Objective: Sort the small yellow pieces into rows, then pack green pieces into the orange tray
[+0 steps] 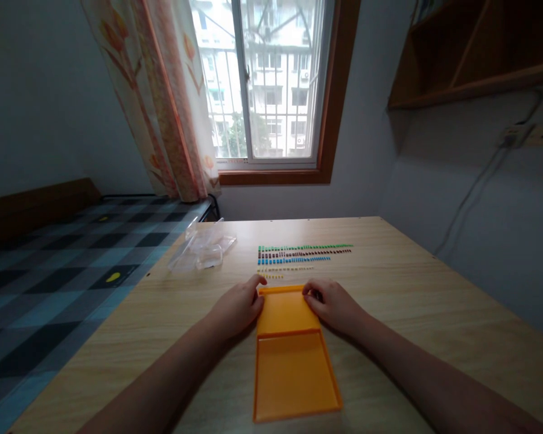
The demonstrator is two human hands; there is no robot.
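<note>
An orange plastic tray (297,377) lies near the front of the wooden table, its rim facing up. Directly beyond it is a second orange tray (286,313), meeting the first along one edge; whether they are hinged together I cannot tell. My left hand (239,306) grips the far left corner of this farther tray between thumb and fingers. At its far right corner my right hand (332,303) holds the edge, fingers curled. Just past the hands are rows of tiny pieces: green pieces (305,248), dark brown pieces (294,255), blue pieces (294,260) and yellow pieces (271,276).
Clear plastic packaging (208,250) sits at the table's back left. To the left is a bed with a checked cover (72,271). A window (276,90) with a flowered curtain (163,102) is beyond the table (416,337). A wooden shelf (470,84) hangs at right.
</note>
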